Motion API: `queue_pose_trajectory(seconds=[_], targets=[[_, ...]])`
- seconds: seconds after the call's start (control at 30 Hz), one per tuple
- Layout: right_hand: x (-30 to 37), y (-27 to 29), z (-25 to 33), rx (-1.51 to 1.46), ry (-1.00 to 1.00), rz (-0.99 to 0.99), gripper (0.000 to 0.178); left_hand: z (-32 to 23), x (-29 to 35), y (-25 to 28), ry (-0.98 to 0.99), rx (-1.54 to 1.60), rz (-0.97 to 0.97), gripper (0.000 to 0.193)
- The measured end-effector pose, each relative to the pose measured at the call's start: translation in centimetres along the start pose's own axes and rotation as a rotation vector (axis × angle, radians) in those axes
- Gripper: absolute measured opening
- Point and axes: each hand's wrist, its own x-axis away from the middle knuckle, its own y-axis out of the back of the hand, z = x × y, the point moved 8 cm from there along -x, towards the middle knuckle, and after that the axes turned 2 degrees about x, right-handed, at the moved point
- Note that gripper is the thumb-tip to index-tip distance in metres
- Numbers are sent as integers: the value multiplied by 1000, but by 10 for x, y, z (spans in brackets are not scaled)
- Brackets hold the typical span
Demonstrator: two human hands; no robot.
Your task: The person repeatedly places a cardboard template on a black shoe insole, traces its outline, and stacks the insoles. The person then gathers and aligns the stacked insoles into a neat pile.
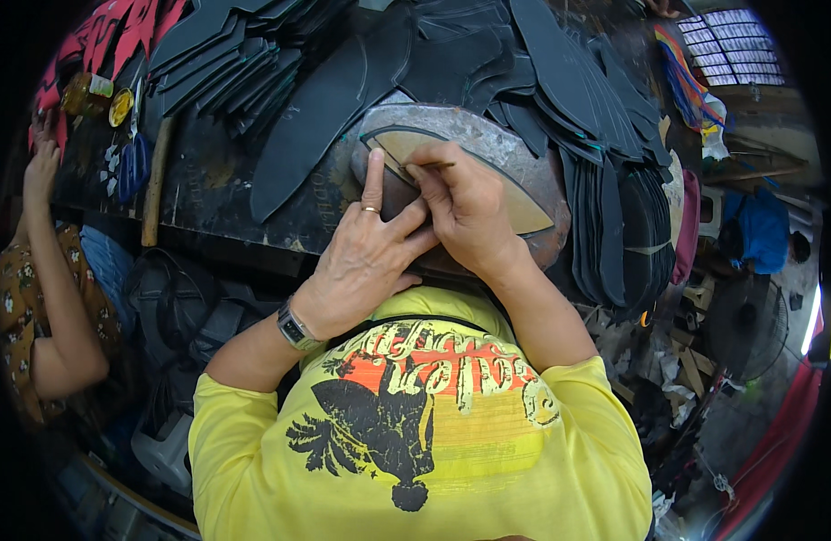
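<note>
A tan, curved template-like piece (515,206) with a dark edge lies on a worn grey slab (433,115) at the table's near edge. My left hand (366,236) rests over the near side of this piece, its index finger stretched out and pressing near the left tip. The other left fingers are spread toward my right hand. My right hand (468,203) pinches a thin stick-like tool (442,165) just above the tan piece; its working tip is hidden by the fingers. Dark cut sheets (316,135) lie right behind the slab.
Stacks of dark cut pieces (605,207) hang over the table's right side. At left are a wooden handle (157,180), a yellow round container (121,106) and red pieces (100,36). Another person's arm (50,261) reaches in at far left. A fan (749,325) stands right.
</note>
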Motion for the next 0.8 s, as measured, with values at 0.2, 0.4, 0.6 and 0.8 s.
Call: queue_pose_trajectory(seconds=[0.2, 0.4, 0.6, 0.8], targets=[[-4, -2, -23, -158, -275, 90, 13, 0, 1, 0, 18, 32, -37, 77], [-1, -3, -10, -9, -154, 56, 8, 1, 3, -3, 35, 27, -25, 77], [-10, -3, -33, -319, -413, 109, 8, 0, 1, 2, 21, 58, -29, 76], [-22, -18, -23, -203, -265, 58, 7, -1, -1, 2, 28, 51, -31, 75]])
